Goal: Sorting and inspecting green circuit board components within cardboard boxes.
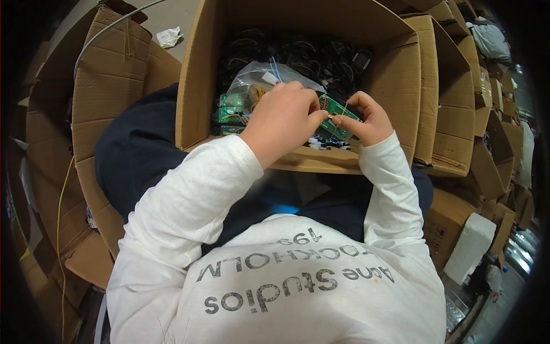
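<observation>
We see a small green circuit board held over the near edge of an open cardboard box. The right hand pinches its right end between thumb and fingers, and the left hand is curled closed, fingertips gripping the board's left end along with a thin yellow wire. Inside the box, to the left, lie more green boards and a clear plastic bag holding small parts; the far side is filled with dark cables. More cardboard boxes stand stacked to the right, and flattened cardboard leans at left.
</observation>
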A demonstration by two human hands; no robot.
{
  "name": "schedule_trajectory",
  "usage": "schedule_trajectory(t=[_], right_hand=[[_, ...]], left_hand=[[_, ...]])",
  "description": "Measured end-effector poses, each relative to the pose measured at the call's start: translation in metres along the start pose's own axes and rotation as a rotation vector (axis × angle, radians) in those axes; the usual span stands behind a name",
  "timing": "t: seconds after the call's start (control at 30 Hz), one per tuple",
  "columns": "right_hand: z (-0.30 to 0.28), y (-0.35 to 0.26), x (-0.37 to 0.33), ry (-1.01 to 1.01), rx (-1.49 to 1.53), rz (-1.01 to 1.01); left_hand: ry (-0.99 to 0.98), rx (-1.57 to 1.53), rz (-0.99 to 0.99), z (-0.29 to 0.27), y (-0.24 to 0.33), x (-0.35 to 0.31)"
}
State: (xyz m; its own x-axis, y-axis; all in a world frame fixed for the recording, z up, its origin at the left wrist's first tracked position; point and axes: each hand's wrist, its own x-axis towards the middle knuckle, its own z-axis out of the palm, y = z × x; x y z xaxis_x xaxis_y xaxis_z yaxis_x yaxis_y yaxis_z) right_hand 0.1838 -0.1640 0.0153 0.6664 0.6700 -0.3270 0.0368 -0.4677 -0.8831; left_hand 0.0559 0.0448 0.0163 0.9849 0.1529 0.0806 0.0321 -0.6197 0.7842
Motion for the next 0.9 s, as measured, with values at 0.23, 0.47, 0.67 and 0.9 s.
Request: schedule_trajectory(t=[0.23, 0.47, 0.67, 0.9], right_hand=[[0.023, -0.005, -0.006, 0.216, -0.165, -0.132], [0.030, -0.019, -0.015, 0.357, -0.316, -0.174], [0.037, -0.029, -0.024, 0.448, -0.424, -0.260], [0.044, -0.034, -0.028, 0.479, -0.454, -0.330]], left_hand=[[0.087, 0.146, -0.065, 0.001, 0.005, 0.003], [0.097, 0.110, -0.119, 0.000, 0.006, 0.004], [0.171, 0.134, -0.055, 0.000, 0.006, 0.001], [0.154, 0.130, -0.103, -0.003, 0.009, 0.000]])
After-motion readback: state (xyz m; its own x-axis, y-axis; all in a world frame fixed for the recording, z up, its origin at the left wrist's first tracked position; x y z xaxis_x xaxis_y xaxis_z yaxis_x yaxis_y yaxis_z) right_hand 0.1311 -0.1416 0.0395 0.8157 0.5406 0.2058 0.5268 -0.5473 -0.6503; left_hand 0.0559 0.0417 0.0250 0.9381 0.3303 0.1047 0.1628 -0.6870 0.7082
